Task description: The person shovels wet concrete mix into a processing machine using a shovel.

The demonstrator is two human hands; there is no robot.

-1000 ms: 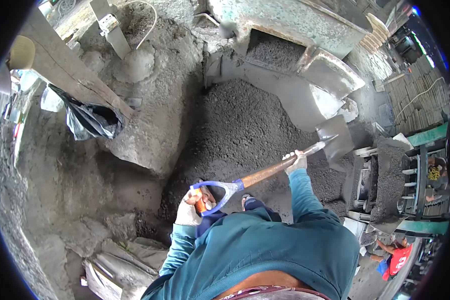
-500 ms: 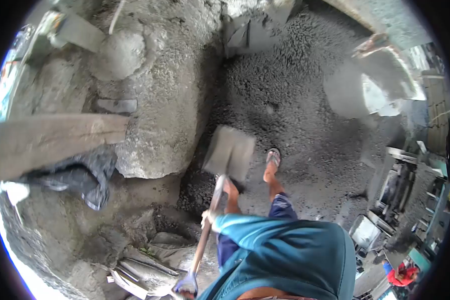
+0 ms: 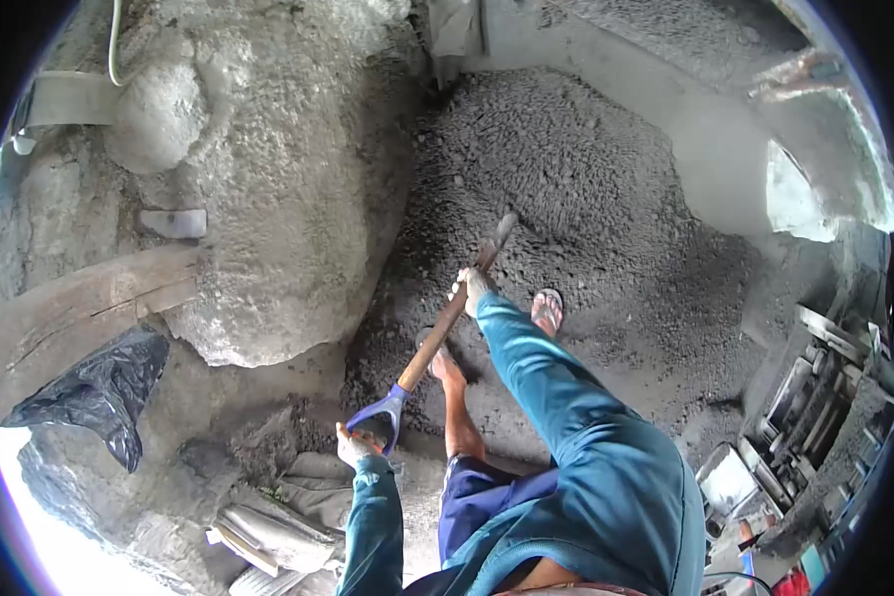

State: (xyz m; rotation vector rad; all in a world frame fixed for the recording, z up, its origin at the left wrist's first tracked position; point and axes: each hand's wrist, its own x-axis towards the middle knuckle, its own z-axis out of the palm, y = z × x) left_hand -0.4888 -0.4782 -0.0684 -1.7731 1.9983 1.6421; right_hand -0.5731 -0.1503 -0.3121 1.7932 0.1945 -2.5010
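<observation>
A shovel [image 3: 431, 353] with a wooden shaft and a purple D-shaped grip runs diagonally across the middle of the head view. My left hand [image 3: 356, 445] is closed round the grip at its lower end. Farther up, my right hand [image 3: 474, 288] wraps round the shaft, with that arm stretched forward. Beyond it, the shovel's metal end [image 3: 498, 241] meets the near part of a dark gravel heap [image 3: 566, 149]; little of the blade shows, seen nearly edge-on or sunk in the gravel.
A large pale rock [image 3: 278, 219] borders the heap on the left. A wooden beam [image 3: 99, 308] and a black plastic bag [image 3: 99, 387] are beside it. My sandalled feet [image 3: 546, 310] stand at the heap's near edge. Machinery [image 3: 805, 397] is at right, a low wall [image 3: 705, 149] behind.
The shovel has moved forward from beside my feet into the gravel, its blade turning from face-up. Both hands have gone forward with it, and the view has shifted.
</observation>
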